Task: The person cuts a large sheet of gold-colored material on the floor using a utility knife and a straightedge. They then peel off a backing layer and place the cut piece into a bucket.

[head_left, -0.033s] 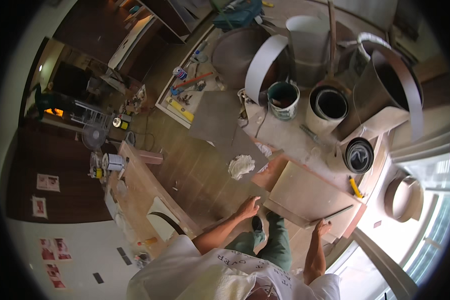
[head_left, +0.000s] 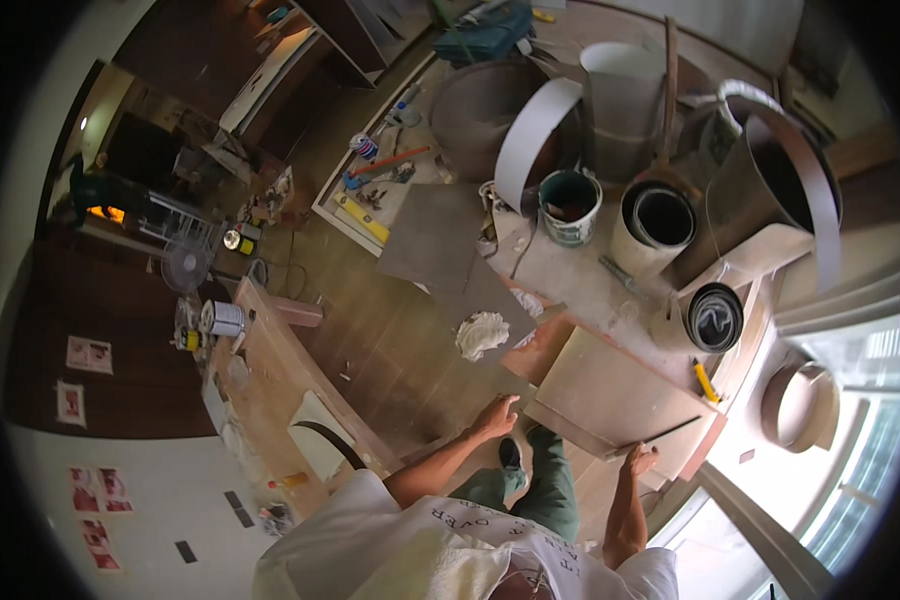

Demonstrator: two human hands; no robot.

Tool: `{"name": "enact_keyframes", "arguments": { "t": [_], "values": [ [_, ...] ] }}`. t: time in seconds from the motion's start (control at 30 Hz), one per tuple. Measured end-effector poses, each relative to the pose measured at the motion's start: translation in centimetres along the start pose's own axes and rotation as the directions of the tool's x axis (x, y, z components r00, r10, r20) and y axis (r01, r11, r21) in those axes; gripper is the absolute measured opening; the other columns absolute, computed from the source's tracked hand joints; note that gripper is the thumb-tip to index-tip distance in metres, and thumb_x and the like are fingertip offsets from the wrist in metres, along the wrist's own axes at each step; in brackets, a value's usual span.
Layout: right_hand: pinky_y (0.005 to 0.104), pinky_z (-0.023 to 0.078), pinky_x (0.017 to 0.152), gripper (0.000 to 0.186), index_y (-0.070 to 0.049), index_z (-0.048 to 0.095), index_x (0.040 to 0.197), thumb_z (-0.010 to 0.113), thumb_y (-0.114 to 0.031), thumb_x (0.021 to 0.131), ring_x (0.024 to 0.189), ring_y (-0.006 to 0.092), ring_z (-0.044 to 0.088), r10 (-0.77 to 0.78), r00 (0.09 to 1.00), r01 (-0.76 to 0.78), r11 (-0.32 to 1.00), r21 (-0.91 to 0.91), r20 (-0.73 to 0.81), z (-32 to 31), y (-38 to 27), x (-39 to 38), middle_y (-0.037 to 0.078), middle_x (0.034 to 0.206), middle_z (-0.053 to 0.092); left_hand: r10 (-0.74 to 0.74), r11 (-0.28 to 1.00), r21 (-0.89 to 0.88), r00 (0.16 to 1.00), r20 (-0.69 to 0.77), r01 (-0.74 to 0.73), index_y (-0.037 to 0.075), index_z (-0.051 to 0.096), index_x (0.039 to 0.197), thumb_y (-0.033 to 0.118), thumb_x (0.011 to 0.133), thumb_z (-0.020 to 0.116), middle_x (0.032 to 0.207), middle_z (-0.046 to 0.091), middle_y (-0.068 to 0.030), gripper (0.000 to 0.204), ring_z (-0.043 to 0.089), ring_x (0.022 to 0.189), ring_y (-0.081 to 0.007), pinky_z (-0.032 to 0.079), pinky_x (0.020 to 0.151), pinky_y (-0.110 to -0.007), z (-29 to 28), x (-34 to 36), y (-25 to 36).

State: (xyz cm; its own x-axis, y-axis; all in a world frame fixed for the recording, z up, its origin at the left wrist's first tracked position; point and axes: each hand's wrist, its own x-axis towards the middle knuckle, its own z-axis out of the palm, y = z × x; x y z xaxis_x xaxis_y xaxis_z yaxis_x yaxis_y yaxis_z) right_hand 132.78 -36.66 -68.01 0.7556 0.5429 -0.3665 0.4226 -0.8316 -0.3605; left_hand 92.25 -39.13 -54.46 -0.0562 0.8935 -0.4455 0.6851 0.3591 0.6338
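My left hand (head_left: 494, 417) hangs over the floor by the left side of a flat tan board (head_left: 620, 388). Its fingers are loosely bent and partly apart, and nothing shows in them. At the near edge of that board is my right hand (head_left: 639, 460), its fingers closed at the near end of a thin dark rod (head_left: 674, 430). The rod slants away to the right over the board; its exact kind is too small to tell. A yellow utility knife (head_left: 706, 381) lies beside the board's far right corner. A crumpled white cloth or paper (head_left: 482, 335) rests on a dark sheet (head_left: 428, 240) farther off.
Beyond the board, the worktable holds a green-lined bucket (head_left: 570, 207), rolled dark sheets (head_left: 663, 219), a smaller roll (head_left: 715, 318) and a yellow level (head_left: 362, 218). A wooden bench (head_left: 300, 385) with a paint can (head_left: 222, 319) stands left. A window (head_left: 875, 440) is at the right.
The whole view has shifted slightly, moving the table's right side a little left and down in the picture. Both hands keep nearly the same places over the floor and board.
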Motion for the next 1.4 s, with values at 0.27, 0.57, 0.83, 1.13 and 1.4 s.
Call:
{"name": "enact_keyframes", "arguments": {
  "t": [0.27,0.57,0.83,1.13,1.4],
  "values": [
    [0.0482,0.043,0.089,0.051,0.001,0.043,0.123,0.065,-0.019,0.081,0.103,0.04,0.052,-0.378,0.926,0.352,0.884,0.308,0.027,-1.5,-3.6,-6.9,0.026,0.114,0.05,0.155,0.976,-0.159,0.988,0.021,-0.15,0.0,0.048,0.131,0.016,0.086,0.059,0.128,0.051,-0.0271,0.049,0.048,0.123,-0.0393,0.038,0.105,-0.043,0.2,-3.8,4.6],
    [0.0382,0.043,0.094,0.044,-0.009,0.043,0.133,0.041,-0.037,0.1,0.108,0.0225,0.054,-0.565,0.315,-0.394,0.653,0.647,0.763,-2.5,-9.3,-26.5,0.01,0.115,0.058,0.438,0.812,-0.15,0.759,-0.482,-0.564,0.002,0.043,0.136,0.034,0.093,0.058,0.137,0.046,-0.0205,0.055,0.044,0.128,-0.0362,0.036,0.107,-0.045,-4.5,-13.2,13.1],
    [0.0423,0.041,0.097,0.056,-0.014,0.042,0.136,0.042,-0.05,0.093,0.113,0.0265,0.051,-0.68,0.025,-0.544,0.606,0.581,0.733,-9.9,-13.4,-36.5,0.01,0.123,0.054,0.064,0.628,-0.485,0.662,-0.747,-0.609,0.02,0.031,0.147,0.051,0.097,0.039,0.155,0.023,-0.0047,0.06,0.025,0.142,-0.0326,0.022,0.113,-0.052,-4.9,-16.0,16.3],
    [0.0468,0.038,0.101,0.07,-0.019,0.04,0.139,0.044,-0.064,0.085,0.119,0.031,0.048,-0.742,0.028,-0.598,0.524,0.606,0.67,-14.3,-12.9,-39.5,0.011,0.131,0.049,0.49,0.814,-0.063,0.741,-0.459,-0.577,0.011,0.036,0.144,0.047,0.096,0.041,0.151,0.032,-0.012,0.06,0.031,0.138,-0.0315,0.026,0.114,-0.046,-8.6,-22.8,15.9],
    [0.0509,0.036,0.104,0.083,-0.023,0.038,0.142,0.045,-0.077,0.079,0.125,0.035,0.045,-0.776,0.049,-0.694,0.426,0.58,0.629,-17.6,-11.2,-41.1,0.011,0.139,0.045,0.518,0.786,-0.065,0.712,-0.474,-0.615,0.009,0.037,0.144,0.045,0.096,0.044,0.15,0.034,-0.0148,0.06,0.032,0.137,-0.0325,0.026,0.113,-0.046,-7.7,-24.2,14.5]
  ]
}}
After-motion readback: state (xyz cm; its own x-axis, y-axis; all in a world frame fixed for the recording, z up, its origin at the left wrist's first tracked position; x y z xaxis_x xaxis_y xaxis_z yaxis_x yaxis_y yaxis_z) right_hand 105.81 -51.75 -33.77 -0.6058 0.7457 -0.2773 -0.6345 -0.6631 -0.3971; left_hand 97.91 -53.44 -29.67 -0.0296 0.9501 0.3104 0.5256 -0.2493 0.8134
